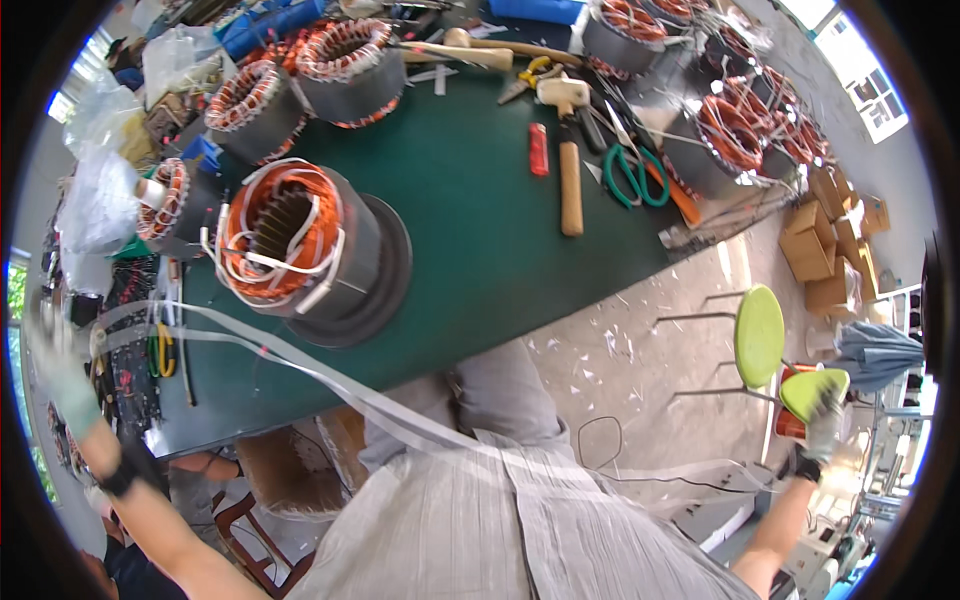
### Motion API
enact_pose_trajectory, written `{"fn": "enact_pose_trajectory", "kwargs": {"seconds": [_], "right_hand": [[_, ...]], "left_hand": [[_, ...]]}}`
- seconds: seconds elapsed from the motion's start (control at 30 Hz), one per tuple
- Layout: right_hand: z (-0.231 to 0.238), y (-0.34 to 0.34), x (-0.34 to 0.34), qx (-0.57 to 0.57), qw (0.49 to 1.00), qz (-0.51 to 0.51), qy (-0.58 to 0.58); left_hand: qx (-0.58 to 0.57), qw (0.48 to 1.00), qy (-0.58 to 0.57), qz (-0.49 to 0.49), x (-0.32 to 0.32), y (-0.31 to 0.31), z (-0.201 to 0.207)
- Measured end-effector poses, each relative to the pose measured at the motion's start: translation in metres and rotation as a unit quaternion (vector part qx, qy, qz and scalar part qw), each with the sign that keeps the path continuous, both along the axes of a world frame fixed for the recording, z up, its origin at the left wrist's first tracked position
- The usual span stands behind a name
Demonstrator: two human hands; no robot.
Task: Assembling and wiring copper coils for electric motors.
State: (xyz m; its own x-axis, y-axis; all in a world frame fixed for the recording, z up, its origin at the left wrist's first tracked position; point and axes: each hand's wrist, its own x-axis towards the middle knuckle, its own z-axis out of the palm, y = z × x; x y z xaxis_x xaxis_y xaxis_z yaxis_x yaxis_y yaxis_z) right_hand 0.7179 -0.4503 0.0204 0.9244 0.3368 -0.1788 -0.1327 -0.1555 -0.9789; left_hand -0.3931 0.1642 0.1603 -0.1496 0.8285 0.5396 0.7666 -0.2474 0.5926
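A long, doubled white strip, a flat tape or sleeve (400,411), runs slackly across my lap between my two widely spread hands. At the far left, my left hand (62,375), gloved and smeared by motion, holds one end of it. Out on the far right, my right hand (825,428), in a glove with dark fingertips, has the other end; its fingers are blurred. On the bench in front of me, a motor stator (345,245) with orange copper windings and white lacing lies tilted on a dark round stand (392,270).
Several other stators (352,85) stand along the back of the green bench (480,240). A mallet (569,150), green-handled scissors (635,178), pliers (530,78) and a red cutter (539,150) lie there. A green stool (760,335) and cardboard boxes (810,240) are right. Another person (140,575) is lower left.
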Motion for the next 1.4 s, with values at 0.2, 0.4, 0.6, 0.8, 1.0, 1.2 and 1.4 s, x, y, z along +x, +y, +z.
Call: {"fn": "enact_pose_trajectory", "kwargs": {"seconds": [0.2, 0.4, 0.6, 0.8, 1.0, 1.2, 1.4], "right_hand": [[-0.012, 0.304, -0.269, 0.04, 0.871, 0.435, 0.224], [0.013, 0.488, -0.338, 0.05, 0.776, 0.607, 0.161], [0.044, 0.56, -0.34, -0.134, 0.831, 0.479, -0.249], [0.069, 0.566, -0.277, -0.32, 0.711, 0.347, -0.522], [-0.004, 0.583, -0.313, -0.525, 0.581, 0.34, -0.521], [0.008, 0.546, -0.294, -0.16, 0.816, 0.481, -0.278], [0.04, 0.438, -0.455, 0.133, 0.749, 0.637, 0.126]], "left_hand": [[0.009, 0.994, -0.11, 0.011, 0.026, -0.202, -0.066], [0.036, 0.906, -0.406, 0.112, 0.163, -0.206, -0.111], [0.049, 0.985, -0.118, 0.113, 0.175, -0.206, -0.152], [0.036, 0.982, -0.168, 0.077, 0.191, -0.189, -0.173], [0.021, 0.99, -0.121, 0.066, 0.203, -0.19, -0.174], [0.029, 0.989, -0.133, 0.048, 0.203, -0.208, -0.157], [0.102, 0.962, -0.253, 0.008, 0.207, -0.218, -0.147]]}}
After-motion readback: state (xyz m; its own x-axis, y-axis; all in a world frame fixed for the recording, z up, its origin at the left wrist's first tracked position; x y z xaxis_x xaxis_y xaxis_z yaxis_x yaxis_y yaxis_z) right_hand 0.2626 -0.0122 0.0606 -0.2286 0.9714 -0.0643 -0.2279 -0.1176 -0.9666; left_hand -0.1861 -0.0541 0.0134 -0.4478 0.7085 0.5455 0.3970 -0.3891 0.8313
